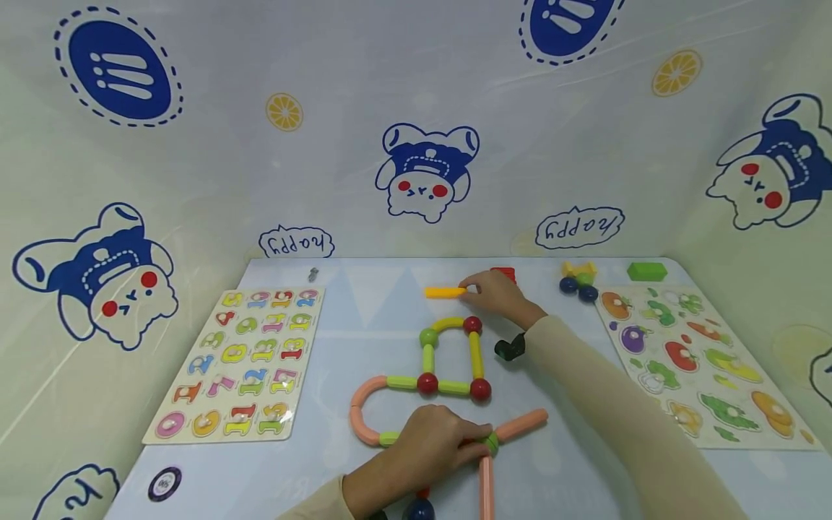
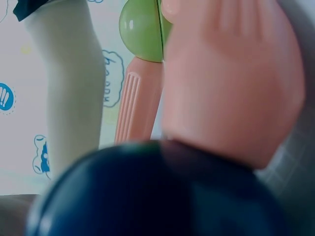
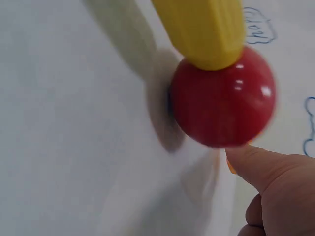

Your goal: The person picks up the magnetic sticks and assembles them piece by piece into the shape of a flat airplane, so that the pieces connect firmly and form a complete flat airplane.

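My right hand pinches the end of an orange stick near the back of the table. My left hand grips at a green ball at the near part of a ball-and-stick figure, its fingers partly hiding the joint. Pink sticks reach out from that ball to the right and toward me. Farther up, red balls, a light green ball and yellow or green sticks form a loop. A dark blue ball fills the lower left wrist view. In the right wrist view a red ball joins a yellow stick.
A number puzzle board lies left and a vegetable puzzle board right. At the back are a green block, a red piece and a small cluster of blue balls with yellow pieces. A curved pink stick bulges left.
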`<state>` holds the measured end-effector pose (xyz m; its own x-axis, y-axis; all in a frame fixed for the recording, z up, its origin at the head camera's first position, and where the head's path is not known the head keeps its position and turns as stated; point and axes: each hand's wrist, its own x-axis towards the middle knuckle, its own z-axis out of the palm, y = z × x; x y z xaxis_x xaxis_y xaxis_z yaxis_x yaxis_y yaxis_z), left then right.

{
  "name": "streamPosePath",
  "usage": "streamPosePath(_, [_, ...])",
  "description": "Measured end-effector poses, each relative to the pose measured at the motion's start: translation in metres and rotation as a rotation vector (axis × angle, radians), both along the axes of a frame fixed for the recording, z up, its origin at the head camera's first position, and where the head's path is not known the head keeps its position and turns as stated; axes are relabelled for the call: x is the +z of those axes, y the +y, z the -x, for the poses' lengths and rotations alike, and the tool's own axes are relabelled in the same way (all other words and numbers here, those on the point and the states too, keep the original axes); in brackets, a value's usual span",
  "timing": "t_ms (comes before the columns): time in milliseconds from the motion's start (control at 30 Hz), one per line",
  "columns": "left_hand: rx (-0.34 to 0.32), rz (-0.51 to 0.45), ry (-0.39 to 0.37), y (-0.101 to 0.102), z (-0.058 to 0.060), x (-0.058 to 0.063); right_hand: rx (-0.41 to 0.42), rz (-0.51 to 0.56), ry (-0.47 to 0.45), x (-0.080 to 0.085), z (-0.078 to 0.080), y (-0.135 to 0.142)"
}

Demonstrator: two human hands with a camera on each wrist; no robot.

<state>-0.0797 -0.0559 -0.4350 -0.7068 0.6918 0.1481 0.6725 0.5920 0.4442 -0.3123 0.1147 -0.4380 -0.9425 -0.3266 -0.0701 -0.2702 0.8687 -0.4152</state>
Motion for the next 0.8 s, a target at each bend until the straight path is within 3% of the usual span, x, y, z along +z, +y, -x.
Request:
streamPosePath(200, [0.002,0.0,0.021,0.002,-0.001,0.0,0.008,0.045,0.067,0.006,-0.031,0.034])
streamPosePath(600, [-0.001,-0.044,0.067,0.0,0.0,-0.003,-0.189,0.223,0.013,-0.003,-0.131,0.117])
streamPosePath(800, [0.001,-0.049,0.074,0.001,0.0,-0.004,-0.166,0.343,-0.071,-0.014,-0.176,0.137])
